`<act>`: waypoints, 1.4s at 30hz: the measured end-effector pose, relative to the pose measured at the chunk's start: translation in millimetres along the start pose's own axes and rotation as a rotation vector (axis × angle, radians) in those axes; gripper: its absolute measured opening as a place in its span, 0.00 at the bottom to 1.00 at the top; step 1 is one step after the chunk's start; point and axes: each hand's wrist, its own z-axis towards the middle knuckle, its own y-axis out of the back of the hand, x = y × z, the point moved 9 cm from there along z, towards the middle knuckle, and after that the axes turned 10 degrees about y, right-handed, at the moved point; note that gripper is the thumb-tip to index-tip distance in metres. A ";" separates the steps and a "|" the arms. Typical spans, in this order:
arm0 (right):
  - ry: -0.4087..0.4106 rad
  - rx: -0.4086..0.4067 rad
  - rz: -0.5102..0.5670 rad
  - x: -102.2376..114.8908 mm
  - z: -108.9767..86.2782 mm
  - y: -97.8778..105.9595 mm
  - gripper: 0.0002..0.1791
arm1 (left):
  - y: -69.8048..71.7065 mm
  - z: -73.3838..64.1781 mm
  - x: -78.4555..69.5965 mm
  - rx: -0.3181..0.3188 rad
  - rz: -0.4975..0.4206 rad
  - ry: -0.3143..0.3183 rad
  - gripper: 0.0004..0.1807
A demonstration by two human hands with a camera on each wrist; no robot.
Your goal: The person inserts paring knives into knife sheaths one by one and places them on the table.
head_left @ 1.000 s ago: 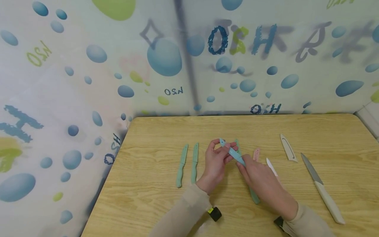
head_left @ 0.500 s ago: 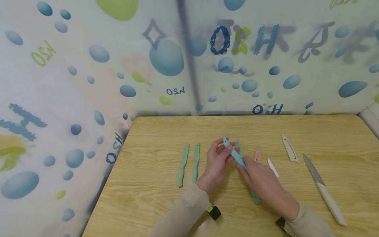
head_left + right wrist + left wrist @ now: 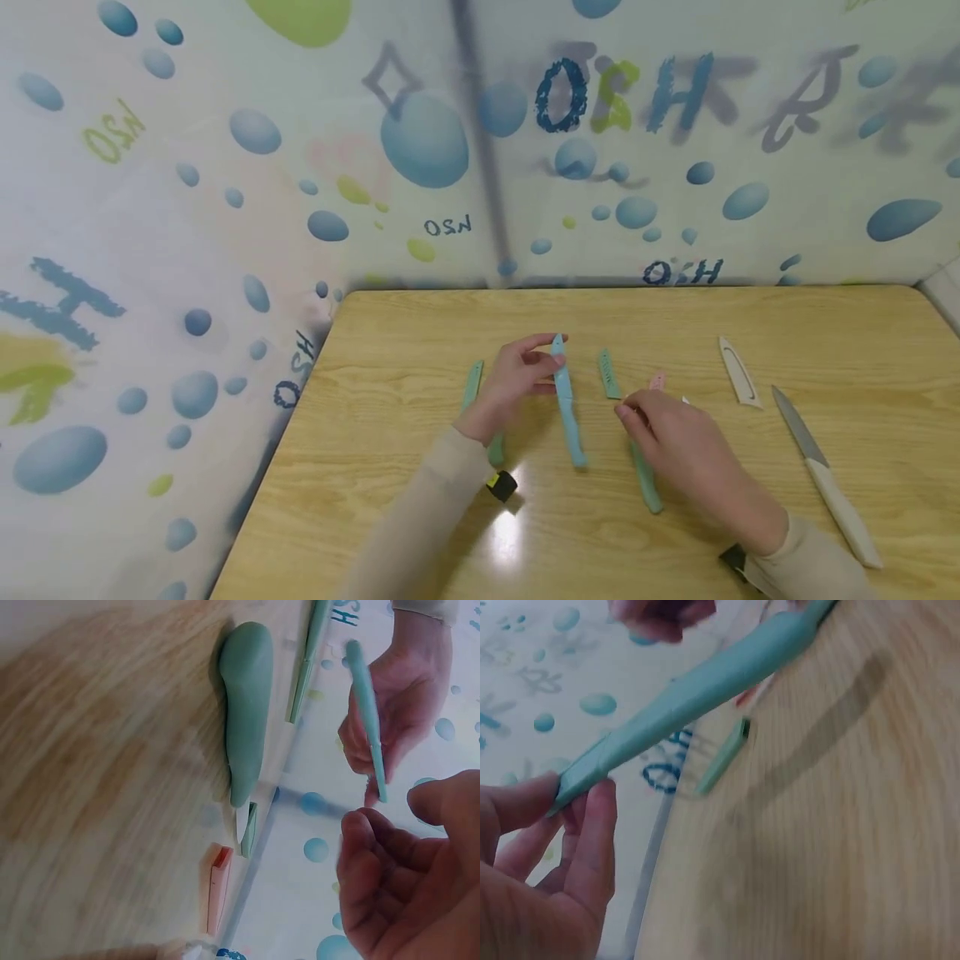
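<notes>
My left hand [image 3: 513, 379] pinches a light-blue knife [image 3: 567, 425] by the sheathed blade end, its handle hanging toward the table's front. In the left wrist view, thumb and fingers grip the sheath tip of that knife [image 3: 705, 686]. My right hand [image 3: 686, 442] is apart from it, fingers loosely curled and holding nothing, above a green-handled knife [image 3: 648, 483]. In the right wrist view this knife's pale blade [image 3: 241, 823] is bare, with a green sheath [image 3: 250, 832] beyond it. The green sheath [image 3: 609, 373] lies left of a pink sheath [image 3: 657, 382].
Two green sheathed knives lie at the left, one [image 3: 472, 385] partly behind my left arm and the other [image 3: 496, 450] mostly hidden. A white sheath [image 3: 739, 372] and a large white-handled knife [image 3: 828, 492] lie at the right. A patterned wall covering [image 3: 420, 250] stands behind the table.
My right hand has let go of the blue knife's handle and drawn off to the right. My left hand has moved left with the knife, which has swung nearer to lengthwise.
</notes>
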 end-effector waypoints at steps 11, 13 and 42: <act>-0.003 -0.005 -0.047 -6.2 -4.0 7.9 0.10 | 18.1 10.5 -3.2 0.015 0.351 0.052 0.23; 0.003 -0.012 -0.051 -7.4 -5.3 8.8 0.09 | 19.1 10.8 -3.2 0.008 0.409 0.051 0.23; -0.002 -0.022 -0.036 -9.0 -7.8 7.7 0.04 | 33.1 21.1 0.0 -0.155 0.887 0.042 0.17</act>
